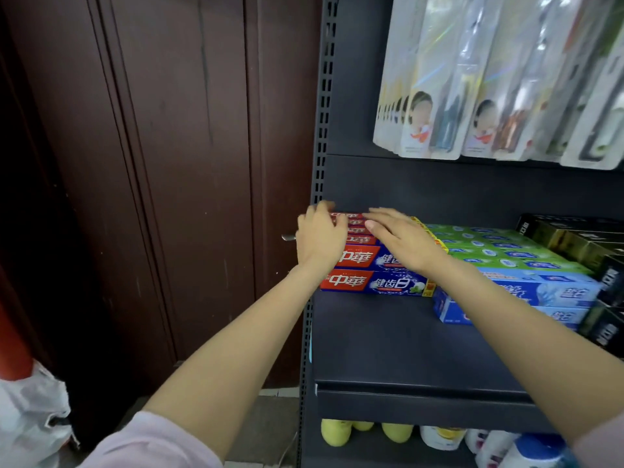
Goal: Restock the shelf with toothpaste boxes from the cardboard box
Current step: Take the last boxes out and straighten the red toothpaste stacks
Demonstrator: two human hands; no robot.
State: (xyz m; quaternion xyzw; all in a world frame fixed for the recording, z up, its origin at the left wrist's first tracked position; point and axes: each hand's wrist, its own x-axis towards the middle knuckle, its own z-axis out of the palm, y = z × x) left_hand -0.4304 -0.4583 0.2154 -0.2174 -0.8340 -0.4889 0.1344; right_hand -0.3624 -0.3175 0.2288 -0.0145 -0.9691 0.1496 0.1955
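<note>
- Head view: a dark metal shelf (388,342) stands beside a brown wooden door (162,163); toothbrush packs (499,96) hang above.
- The left hand (319,239) curls over the left end of the red-and-blue toothpaste boxes (371,282), fingers bent around the stack's edge.
- The right hand (401,238) lies flat on top of the same row, fingers straight and together.
- These boxes sit at the shelf's back left, beside green toothpaste boxes (499,251) and light-blue toothpaste boxes (540,293).
</note>
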